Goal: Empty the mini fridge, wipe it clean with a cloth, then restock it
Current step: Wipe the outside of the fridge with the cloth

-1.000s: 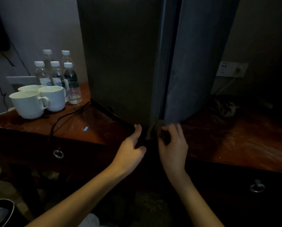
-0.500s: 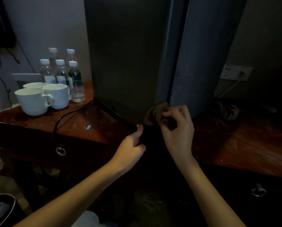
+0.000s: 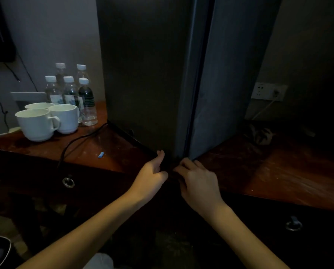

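Mini fridge (image 3: pixel 142 65) looks shut: left hand (image 3: pixel 152 177) grips its base corner, right hand (image 3: pixel 199 181) curls at the door (image 3: pixel 226 84) foot, grip unclear; opening it by pulling seems next.

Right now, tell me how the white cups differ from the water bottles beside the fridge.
The cups are white, opaque, squat and open-topped; the bottles are clear, tall and narrow, closed with white caps. Three cups stand in front; five bottles stand behind them. Both groups stand upright on the wooden desk, left of the fridge.
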### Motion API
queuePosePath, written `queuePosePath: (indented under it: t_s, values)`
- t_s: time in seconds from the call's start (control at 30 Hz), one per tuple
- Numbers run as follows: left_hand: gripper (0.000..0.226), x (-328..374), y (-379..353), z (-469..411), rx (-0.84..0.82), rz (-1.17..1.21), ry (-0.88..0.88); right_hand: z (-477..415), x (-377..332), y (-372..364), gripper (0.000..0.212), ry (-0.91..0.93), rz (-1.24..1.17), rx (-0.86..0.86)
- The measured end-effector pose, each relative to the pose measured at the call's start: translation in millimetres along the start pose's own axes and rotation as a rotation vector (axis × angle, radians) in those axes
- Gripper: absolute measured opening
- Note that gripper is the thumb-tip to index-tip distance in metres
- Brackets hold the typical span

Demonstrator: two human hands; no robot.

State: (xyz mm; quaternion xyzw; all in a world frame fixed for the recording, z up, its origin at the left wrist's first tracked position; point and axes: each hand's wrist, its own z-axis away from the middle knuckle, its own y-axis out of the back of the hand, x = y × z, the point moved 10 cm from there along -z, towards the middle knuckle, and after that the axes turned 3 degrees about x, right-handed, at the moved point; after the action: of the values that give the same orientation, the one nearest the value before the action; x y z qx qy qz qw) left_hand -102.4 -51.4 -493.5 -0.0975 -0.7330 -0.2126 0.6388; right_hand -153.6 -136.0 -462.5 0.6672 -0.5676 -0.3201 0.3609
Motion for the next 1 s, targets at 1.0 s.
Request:
queuePosePath:
  t_s: [1.0]
  values:
    - [0.082, 235, 50, -17, 0.201, -0.114, -0.643, -118, 50, 265, 0.028, 0.061, -0.632, 0.964]
